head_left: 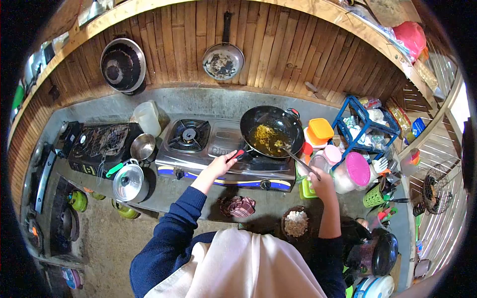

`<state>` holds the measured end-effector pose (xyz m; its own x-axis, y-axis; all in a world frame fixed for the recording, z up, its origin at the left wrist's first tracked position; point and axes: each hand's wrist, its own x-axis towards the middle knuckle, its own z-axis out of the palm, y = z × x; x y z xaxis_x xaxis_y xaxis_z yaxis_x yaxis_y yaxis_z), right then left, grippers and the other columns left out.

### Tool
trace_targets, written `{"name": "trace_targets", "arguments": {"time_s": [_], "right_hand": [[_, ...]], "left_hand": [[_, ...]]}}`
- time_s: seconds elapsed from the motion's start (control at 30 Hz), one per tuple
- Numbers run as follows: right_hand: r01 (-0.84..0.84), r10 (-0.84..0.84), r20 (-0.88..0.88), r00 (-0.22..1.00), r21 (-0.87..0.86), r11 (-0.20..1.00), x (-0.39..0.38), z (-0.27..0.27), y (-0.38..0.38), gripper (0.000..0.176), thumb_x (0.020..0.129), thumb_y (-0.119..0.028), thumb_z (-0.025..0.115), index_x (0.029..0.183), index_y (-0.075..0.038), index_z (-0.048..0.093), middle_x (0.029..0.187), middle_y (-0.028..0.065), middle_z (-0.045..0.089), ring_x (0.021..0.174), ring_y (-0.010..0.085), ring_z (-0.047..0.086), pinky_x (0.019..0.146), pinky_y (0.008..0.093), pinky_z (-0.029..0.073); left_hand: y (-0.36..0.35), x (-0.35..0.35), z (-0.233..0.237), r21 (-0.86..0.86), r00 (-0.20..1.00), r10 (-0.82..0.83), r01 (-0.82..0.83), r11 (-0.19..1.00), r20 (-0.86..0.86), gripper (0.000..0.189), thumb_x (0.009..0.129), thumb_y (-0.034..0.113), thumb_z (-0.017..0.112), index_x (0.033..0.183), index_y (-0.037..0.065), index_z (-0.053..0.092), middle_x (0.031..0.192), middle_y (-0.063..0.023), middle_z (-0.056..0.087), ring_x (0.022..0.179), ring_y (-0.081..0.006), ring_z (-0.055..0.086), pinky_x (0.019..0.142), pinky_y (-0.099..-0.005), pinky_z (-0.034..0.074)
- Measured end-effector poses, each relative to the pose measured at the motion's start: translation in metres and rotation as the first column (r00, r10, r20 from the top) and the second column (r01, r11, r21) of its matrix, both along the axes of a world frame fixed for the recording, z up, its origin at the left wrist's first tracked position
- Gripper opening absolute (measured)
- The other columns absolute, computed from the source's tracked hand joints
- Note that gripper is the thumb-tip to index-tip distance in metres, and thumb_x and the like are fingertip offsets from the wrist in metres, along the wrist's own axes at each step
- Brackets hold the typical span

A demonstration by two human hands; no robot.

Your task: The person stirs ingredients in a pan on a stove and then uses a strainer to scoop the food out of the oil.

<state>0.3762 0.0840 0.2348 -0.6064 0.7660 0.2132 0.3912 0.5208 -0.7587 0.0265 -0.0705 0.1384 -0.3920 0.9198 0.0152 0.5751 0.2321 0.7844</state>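
A black wok (253, 121) sits on the right burner of the gas stove (213, 149). Yellowish shredded food (266, 134) lies in it, in what looks like oil. My left hand (221, 166) is closed around the wok's red and black handle (239, 153). In my right hand (323, 183) is a long-handled spatula (301, 162), its tip down in the wok beside the food; the exact shape of its head cannot be made out. At the counter's front edge, near my right forearm, a bowl (295, 223) holds pale, crumbly food.
Left of the stove stand a lidded pot (130, 183), a small steel pot (143, 147) and a black grill stove (102, 146). Plastic containers (320, 129) and a blue rack (355, 119) crowd the right. A folded cloth (238, 206) lies in front of the stove.
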Motion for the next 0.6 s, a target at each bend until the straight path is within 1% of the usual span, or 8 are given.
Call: {"name": "trace_targets", "arguments": {"time_s": [0.07,0.17,0.3,0.37,0.4,0.47,0.53,0.6], "right_hand": [[0.002,0.0,0.033,0.999,-0.05,0.999,0.004,0.013,-0.007,0.031,0.087,-0.009,0.055,0.116,0.003,0.056,0.076,0.0074,0.064,0.051,0.0091,0.053,0.05,0.0234,0.045],[-0.012,0.013,0.024,1.0,-0.063,0.998,0.006,0.009,-0.005,0.031,0.087,-0.01,0.056,0.115,0.002,0.056,0.073,0.006,0.063,0.051,0.0084,0.052,0.048,0.0232,0.044],[0.003,0.0,0.042,0.999,-0.064,0.998,-0.005,0.008,-0.014,0.03,0.087,-0.009,0.056,0.115,0.002,0.057,0.073,0.0048,0.062,0.053,0.0092,0.054,0.048,0.0239,0.045],[-0.015,0.009,-0.049,0.999,-0.129,0.992,-0.015,-0.011,-0.009,0.03,0.088,-0.006,0.051,0.118,-0.001,0.055,0.078,0.0095,0.064,0.053,0.0125,0.056,0.049,0.0268,0.047],[-0.014,0.008,-0.048,0.999,-0.126,0.992,-0.019,-0.021,-0.003,0.03,0.088,-0.006,0.051,0.118,-0.001,0.055,0.078,0.0095,0.064,0.053,0.0125,0.056,0.049,0.0268,0.047],[-0.081,0.055,-0.135,0.989,-0.191,0.978,-0.029,-0.041,0.007,0.033,0.088,-0.005,0.051,0.121,-0.002,0.053,0.081,0.0097,0.064,0.054,0.0115,0.056,0.047,0.0254,0.048],[-0.104,0.074,-0.149,0.986,-0.2,0.974,-0.04,-0.047,0.01,0.033,0.089,-0.005,0.051,0.122,-0.003,0.052,0.081,0.0099,0.064,0.054,0.0106,0.056,0.048,0.0255,0.048],[-0.085,0.044,-0.158,0.987,-0.263,0.961,-0.054,-0.049,0.008,0.034,0.089,-0.005,0.051,0.123,-0.003,0.051,0.083,0.0103,0.064,0.053,0.0103,0.056,0.048,0.0252,0.048]], "left_hand": [[0.0,0.0,0.0,0.002,1.0,0.0,0.0,1.0,0.004,0.047,0.091,0.032,0.052,0.135,0.018,0.042,0.118,-0.0171,0.058,0.112,-0.0284,0.055,0.094,-0.0329,0.041],[-0.001,0.001,0.003,0.01,1.0,0.003,-0.004,1.0,0.031,0.047,0.091,0.032,0.052,0.135,0.018,0.042,0.117,-0.0165,0.059,0.111,-0.0271,0.056,0.094,-0.0328,0.04],[-0.006,0.007,0.016,-0.046,0.999,0.012,-0.01,0.999,0.035,0.047,0.091,0.032,0.052,0.135,0.019,0.042,0.117,-0.0161,0.06,0.111,-0.0262,0.056,0.094,-0.0329,0.04],[-0.004,0.005,0.015,-0.045,1.0,0.016,-0.015,0.999,0.026,0.047,0.091,0.032,0.052,0.135,0.019,0.042,0.117,-0.0162,0.06,0.111,-0.0263,0.056,0.094,-0.033,0.04],[-0.002,0.002,0.009,-0.036,0.999,0.007,-0.006,0.999,0.044,0.047,0.091,0.033,0.052,0.135,0.019,0.042,0.117,-0.0169,0.059,0.111,-0.027,0.056,0.094,-0.0334,0.04],[-0.003,0.001,0.004,-0.028,0.998,0.003,-0.001,1.0,0.066,0.048,0.091,0.034,0.052,0.135,0.02,0.042,0.117,-0.0176,0.059,0.111,-0.0278,0.056,0.094,-0.0337,0.04],[-0.002,0.002,0.006,-0.058,1.0,0.017,-0.016,0.998,0.017,0.048,0.091,0.033,0.051,0.136,0.019,0.041,0.118,-0.0178,0.058,0.112,-0.0292,0.055,0.095,-0.034,0.04],[-0.002,0.003,0.008,-0.061,1.0,0.014,-0.014,0.998,0.013,0.048,0.091,0.033,0.051,0.136,0.019,0.041,0.119,-0.0177,0.058,0.113,-0.0296,0.054,0.095,-0.0339,0.04]]}}
